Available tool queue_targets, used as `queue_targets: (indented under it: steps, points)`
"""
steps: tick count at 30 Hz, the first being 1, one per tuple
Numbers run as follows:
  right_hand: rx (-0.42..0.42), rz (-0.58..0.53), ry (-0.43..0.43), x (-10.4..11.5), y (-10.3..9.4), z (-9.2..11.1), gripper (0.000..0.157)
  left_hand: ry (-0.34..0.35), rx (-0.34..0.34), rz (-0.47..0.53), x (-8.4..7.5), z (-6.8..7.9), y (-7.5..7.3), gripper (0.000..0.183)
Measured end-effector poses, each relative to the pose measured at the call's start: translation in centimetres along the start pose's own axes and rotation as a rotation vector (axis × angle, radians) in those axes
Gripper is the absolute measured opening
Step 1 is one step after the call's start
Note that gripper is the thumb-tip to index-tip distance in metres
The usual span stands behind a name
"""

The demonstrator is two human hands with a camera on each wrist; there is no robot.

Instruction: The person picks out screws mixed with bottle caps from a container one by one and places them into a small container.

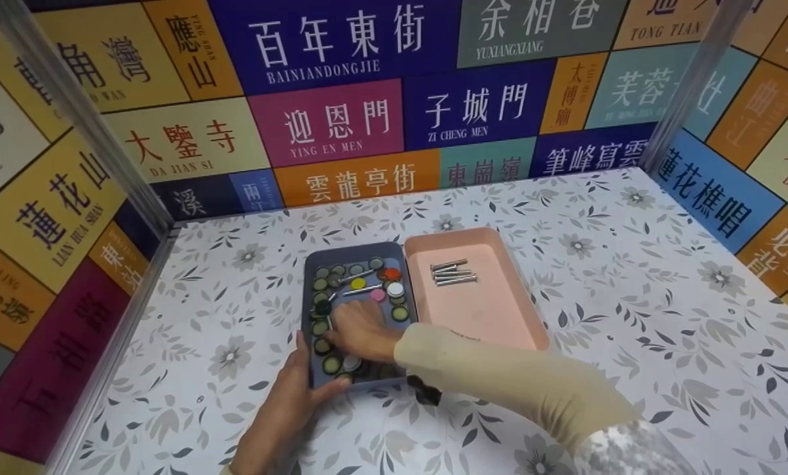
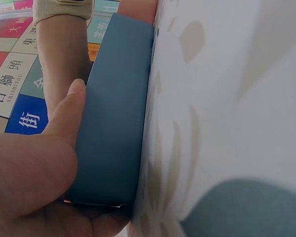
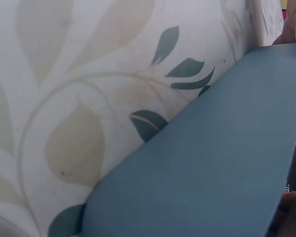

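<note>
Head view, blue tray: blue-grey rectangular tray point(image 1: 356, 254), centre of frame; holds dark-rimmed round discs with pale centres point(image 1: 400, 312), a few bright discs such as a flat yellow disc point(image 1: 358, 284), and loose silver metal rods point(image 1: 363, 289).
Head view, pink tray: shallow pale-pink rectangular tray point(image 1: 479, 313), just right of the blue one; bunch of silver metal screws point(image 1: 456, 273) in its upper part.
Head view, right hand: right hand point(image 1: 365, 328) is down in the blue tray, fingertips hidden; can't tell if it pinches anything.
Head view, left hand: left hand point(image 1: 295, 380) grips blue tray's lower-left corner, thumb at near rim.
Step, my read: picking through the mixed pieces. Next move calls for a fine fingertip pinch, tray held steady.
Surface: white tabletop with grey leaf-and-flower print point(image 1: 232, 389), lower frame.
Room: multicoloured wall panels with Chinese lettering point(image 1: 334, 122), top and both sides.
Left wrist view: blue tray wall mid-frame, left thumb along its edge, fingers round the bottom end.
Right wrist view: blue tray wall lower right, tabletop print upper left; grip not shown.
</note>
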State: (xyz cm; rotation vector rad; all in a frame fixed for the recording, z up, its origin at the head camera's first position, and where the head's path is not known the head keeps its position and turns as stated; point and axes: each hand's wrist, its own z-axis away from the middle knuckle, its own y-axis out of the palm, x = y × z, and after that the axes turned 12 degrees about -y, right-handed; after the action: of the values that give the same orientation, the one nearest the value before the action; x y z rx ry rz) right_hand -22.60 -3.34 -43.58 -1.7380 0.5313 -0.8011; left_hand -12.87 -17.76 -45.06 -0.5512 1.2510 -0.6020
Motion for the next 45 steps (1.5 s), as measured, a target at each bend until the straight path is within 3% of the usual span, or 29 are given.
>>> queue_targets:
  steps: [4, 9, 17, 28, 38, 45]
  points:
    - [0.001, -0.033, 0.026, 0.0, -0.2, 0.1, 0.043, 0.041, -0.014, 0.01, 0.1, 0.1, 0.0, 0.119]
    - [0.002, -0.07, 0.052, -0.2, -0.3, 0.4, 0.045, 0.027, 0.001, 0.021, 0.2, 0.0, 0.1, 0.119]
    - [-0.003, -0.245, 0.065, -0.6, -0.8, 0.8, 0.042, 0.024, 0.007, 0.042, 0.2, 0.0, 0.3, 0.12]
    - [-0.031, -0.271, -0.01, -2.2, -1.7, 1.3, 0.05, -0.02, 0.015, 0.0, -0.2, 0.1, 0.1, 0.12]
    - [-0.027, -0.313, 0.004, -3.0, -2.6, 1.6, 0.014, 0.031, 0.006, 0.06, 0.2, 0.0, 0.2, 0.119]
    - [-0.036, -0.324, 0.009, -3.6, -3.0, 2.2, 0.011, 0.035, 0.011, 0.075, 0.2, 0.0, 0.1, 0.12]
